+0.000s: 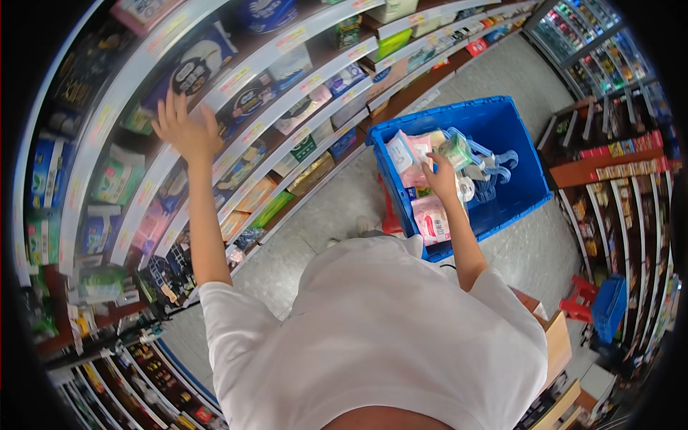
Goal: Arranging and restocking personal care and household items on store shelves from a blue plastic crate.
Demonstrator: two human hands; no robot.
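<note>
My left hand (185,131) is raised at the shelf, its fingers spread and nothing in them. Just beyond its fingertips, a dark blue soft pack (201,62) with a round dark label lies on a shelf board. Over to the right, my right hand (442,178) reaches into a blue plastic crate (516,215). Its fingertips are at a pink-and-white soft pack (422,144), beside a green-and-white pack (456,151); whether they grip anything is hidden. The crate also holds another pink pack (431,219) and several light blue hangers (497,161).
Long store shelves (301,37) with price strips curve along the left, stocked with packaged goods. A red stool (389,207) shows beside the crate. More racks (607,209) and a second red stool (578,301) with a blue bin (610,309) stand at right. Grey tile (322,215) covers the floor.
</note>
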